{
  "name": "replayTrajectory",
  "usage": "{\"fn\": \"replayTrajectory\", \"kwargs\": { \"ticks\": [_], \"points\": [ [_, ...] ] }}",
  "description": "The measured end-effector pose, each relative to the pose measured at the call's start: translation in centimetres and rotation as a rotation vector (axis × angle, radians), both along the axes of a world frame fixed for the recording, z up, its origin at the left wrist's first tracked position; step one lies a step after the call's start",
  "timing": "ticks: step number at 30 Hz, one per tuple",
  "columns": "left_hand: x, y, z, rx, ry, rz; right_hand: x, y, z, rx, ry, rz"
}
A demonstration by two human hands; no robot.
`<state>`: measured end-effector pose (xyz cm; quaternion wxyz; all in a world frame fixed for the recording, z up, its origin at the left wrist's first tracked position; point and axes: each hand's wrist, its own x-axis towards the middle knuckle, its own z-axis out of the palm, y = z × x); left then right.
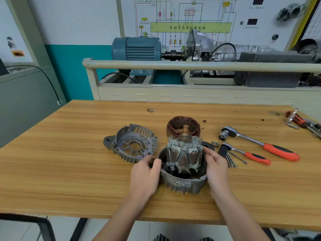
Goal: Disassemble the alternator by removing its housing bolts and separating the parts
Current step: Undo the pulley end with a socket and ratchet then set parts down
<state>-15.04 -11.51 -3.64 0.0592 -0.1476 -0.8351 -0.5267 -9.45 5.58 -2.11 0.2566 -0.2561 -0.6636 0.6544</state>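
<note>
fingers [157, 162] of the left hand [145, 173] curl over the left rim of the lower housing [182, 184] and grip it; fingers [207, 152] of the right hand [217, 166] curl against the right rim of the same housing, beside the rotor [184, 153], and hold it from that side. we see the lower housing resting on the wooden bench [69, 162], near its front edge, with the rotor standing upright inside it, its shaft [185, 130] pointing up. just behind the rotor we note the stator [183, 126], a ring of copper windings standing on the bench. to the left lies the upper housing [131, 142], open side up, near the left hand but apart from the lower housing. to the right of the rotor we find a nut [214, 144], then a small ratchet [246, 153] with an orange handle, and beside it a cluster of long bolts [231, 160] lying loose. farther right lies a large ratchet [260, 144] with a socket on its head and an orange-and-black grip. at the far right edge of the bench we see a red-handled tool [298, 120]; its kind we cannot tell. behind the bench stands a training rig with a blue motor [137, 48] and a wiring diagram board [189, 20].
</note>
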Motion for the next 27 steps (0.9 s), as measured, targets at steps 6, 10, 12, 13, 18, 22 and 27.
{"fn": "replayTrajectory", "kwargs": {
  "ticks": [6,10,12,13,18,22,27],
  "points": [
    [0.2,0.1,0.4,-0.014,-0.041,0.021,0.4,0.8,2.7,0.133,-0.086,0.193],
    [0.3,0.1,0.7,-0.031,-0.044,0.033,-0.7,1.0,5.3,0.48,-0.292,0.405],
    [0.5,0.1,0.8,-0.041,-0.041,0.035,-1.2,0.5,5.2,0.529,-0.297,0.412],
    [0.5,0.1,0.8,-0.048,-0.039,0.035,-1.5,0.3,5.1,0.531,-0.278,0.393],
    [0.6,0.0,0.9,-0.088,-0.057,0.059,-2.0,0.1,4.6,0.494,-0.201,0.271],
    [0.5,-0.1,1.2,-0.082,-0.062,0.053,-2.0,-0.2,4.1,0.46,-0.118,0.198],
    [0.3,-0.4,1.1,-0.087,-0.058,0.069,-2.2,-0.3,3.8,0.375,-0.067,0.176]
  ]
}}
